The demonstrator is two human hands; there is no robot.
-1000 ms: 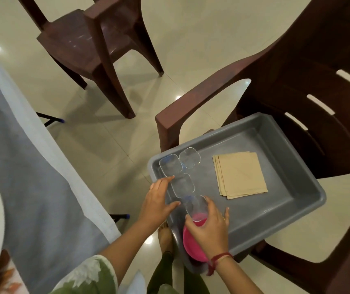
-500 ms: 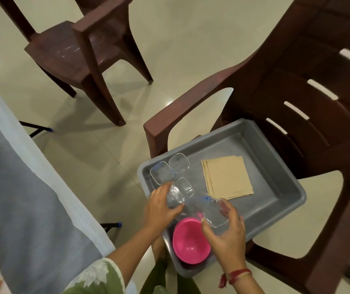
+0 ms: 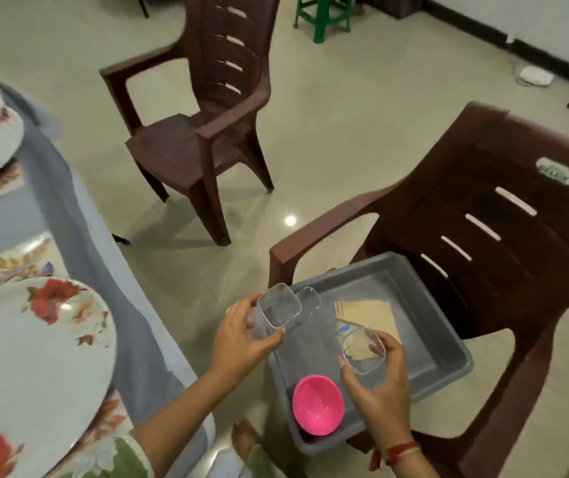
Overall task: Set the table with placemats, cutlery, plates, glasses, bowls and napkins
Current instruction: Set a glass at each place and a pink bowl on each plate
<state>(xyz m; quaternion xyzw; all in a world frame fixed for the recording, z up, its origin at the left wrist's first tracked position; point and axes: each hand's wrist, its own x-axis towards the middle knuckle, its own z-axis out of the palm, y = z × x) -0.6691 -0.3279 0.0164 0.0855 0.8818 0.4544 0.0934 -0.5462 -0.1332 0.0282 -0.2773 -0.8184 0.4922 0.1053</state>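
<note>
Counter (image 3: 69, 208) at left has plates (image 3: 34, 357) on placemats (image 3: 10, 263); left hand (image 3: 238, 343) and right hand (image 3: 379, 384) each grip a glass (image 3: 277, 307); bowl (image 3: 317, 405) and napkins (image 3: 369, 312) lie in tray (image 3: 448, 357)

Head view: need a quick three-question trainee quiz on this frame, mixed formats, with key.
1. True or false: the pink round plastic bowl stands on the table.
2. What does the right hand grip? A) a clear square-rimmed plastic glass B) a folded napkin C) a floral plate
3. Fill in: the grey rectangular plastic tray rests on the seat of a brown plastic ____.

Key:
1. False; the bowl lies in the tray.
2. A; the left hand grips a second clear plastic glass.
3. chair
</note>
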